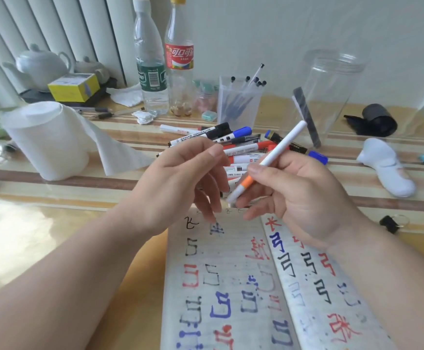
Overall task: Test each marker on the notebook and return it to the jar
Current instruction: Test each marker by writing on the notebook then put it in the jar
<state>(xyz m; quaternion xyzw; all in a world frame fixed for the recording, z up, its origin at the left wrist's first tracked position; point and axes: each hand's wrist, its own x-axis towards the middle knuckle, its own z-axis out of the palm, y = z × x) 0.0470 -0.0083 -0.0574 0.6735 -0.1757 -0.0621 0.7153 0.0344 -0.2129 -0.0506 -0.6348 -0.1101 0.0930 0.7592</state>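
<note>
White marker (pixel 272 154) w/ orange band sits slanted in the right hand (pixel 304 195), pinched btwn thumb and fingers low on the barrel. Its tip is down, just above the top edge of the open notebook (pixel 231 286), prob. angled for a test stroke. Left hand (pixel 178 183) hovers beside the tip, fingers loosely curved; can't tell if it holds a cap. Marker pile (pixel 233 145) lies btwn hands and the clear jar (pixel 332 97), which stands upright, well apart, w/ a dark strip (pixel 305 114) leaning on it. Paper towel roll (pixel 46 140) is off to the left.

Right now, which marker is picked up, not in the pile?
The white marker with the orange band: the right hand grips it, tilted, while the other markers lie piled on the table.
</note>
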